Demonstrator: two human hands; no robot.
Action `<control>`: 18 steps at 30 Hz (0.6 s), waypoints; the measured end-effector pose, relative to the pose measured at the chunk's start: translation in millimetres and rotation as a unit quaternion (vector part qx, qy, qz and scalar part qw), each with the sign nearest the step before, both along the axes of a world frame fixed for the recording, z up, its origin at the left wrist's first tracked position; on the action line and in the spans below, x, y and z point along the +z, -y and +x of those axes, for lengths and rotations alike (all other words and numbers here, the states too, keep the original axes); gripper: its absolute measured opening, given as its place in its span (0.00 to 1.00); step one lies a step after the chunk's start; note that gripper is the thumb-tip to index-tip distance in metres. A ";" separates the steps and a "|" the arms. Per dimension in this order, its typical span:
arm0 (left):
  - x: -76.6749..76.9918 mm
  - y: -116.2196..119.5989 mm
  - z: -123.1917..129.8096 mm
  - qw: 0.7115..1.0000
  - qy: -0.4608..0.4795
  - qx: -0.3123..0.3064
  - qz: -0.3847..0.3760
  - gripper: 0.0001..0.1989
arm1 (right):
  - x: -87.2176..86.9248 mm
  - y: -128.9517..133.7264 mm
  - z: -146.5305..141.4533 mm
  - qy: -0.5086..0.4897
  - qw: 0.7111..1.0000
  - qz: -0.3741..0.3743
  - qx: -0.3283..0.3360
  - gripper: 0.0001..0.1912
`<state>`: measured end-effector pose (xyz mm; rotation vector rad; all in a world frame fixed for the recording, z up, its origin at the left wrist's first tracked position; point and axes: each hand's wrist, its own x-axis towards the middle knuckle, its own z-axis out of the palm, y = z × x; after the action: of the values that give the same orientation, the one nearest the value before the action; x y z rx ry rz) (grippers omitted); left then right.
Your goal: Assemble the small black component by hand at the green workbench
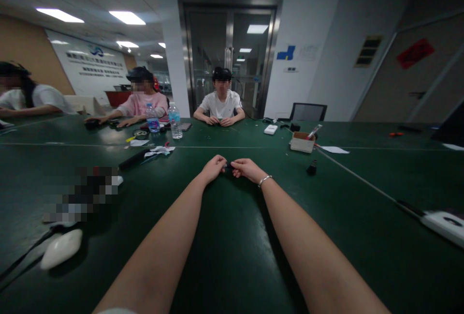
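Note:
Both arms reach forward over the green table (232,236). Between my fingertips is a small dark object (228,166), too small and shaded to name. My left hand (213,169) pinches its left end, fingers closed. From the other side my right hand (248,170) grips the right end between thumb and fingers, and a silver bracelet (266,180) circles that wrist. The hands are close together, low over the tabletop; whether the object touches the table I cannot tell. Parts of it are hidden by the fingers.
Right of my hands lie a small black item (311,167), an open box (302,142) and a white power strip (444,224). On the left are a white mouse (62,248), crumpled paper (159,150) and two water bottles (175,120). Three people sit around the table.

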<state>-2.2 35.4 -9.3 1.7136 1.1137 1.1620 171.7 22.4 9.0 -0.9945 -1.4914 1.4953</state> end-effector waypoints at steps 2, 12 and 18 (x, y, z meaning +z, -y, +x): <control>0.0 0.7 0.7 1.000 0.012 0.003 0.001 0.08 | -0.8 -0.4 0.1 -0.003 1.000 0.001 0.002 0.06; 1.7 2.3 0.9 1.000 0.004 0.009 0.002 0.09 | -1.4 -1.5 0.6 -0.005 1.000 -0.002 0.004 0.05; 2.9 2.9 0.4 1.000 -0.013 0.002 0.006 0.08 | -1.2 -0.2 0.9 -0.004 1.000 0.005 0.005 0.05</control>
<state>-1.8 32.5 -6.4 1.7411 1.1282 1.1539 172.6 22.6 7.8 -0.9748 -1.4991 1.4964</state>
